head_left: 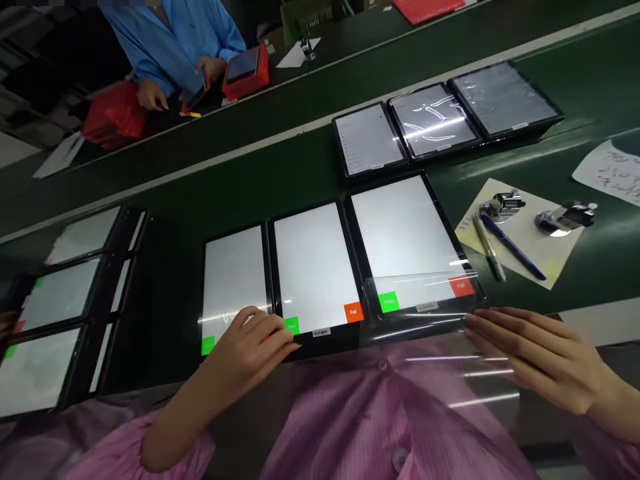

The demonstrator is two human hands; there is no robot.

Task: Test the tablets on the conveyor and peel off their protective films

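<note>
Tablets lie three abreast at the near side of the green workbench, screens up and lit white, with green and orange buttons showing along their near edges. This layout appears to keep all three screens readable at once. The left hand rests loosely curled over the near edge of the left tablet, its fingertips reaching toward the middle one; whether it has hold of anything cannot be told. The right hand is at the right end of the row, its fingers nearly straight and together, not closed. Their tips touch the edge of a clear plastic sheet, which lies across the near part of the right tablet. To the right of the row, a sheet of paper carries two metal stamps and pens. A column of three more tablets lies to the left, and three further tablets lie toward the far side. Beyond the bench, a co-worker's blue sleeve shows beside a tablet in a red case.
</note>
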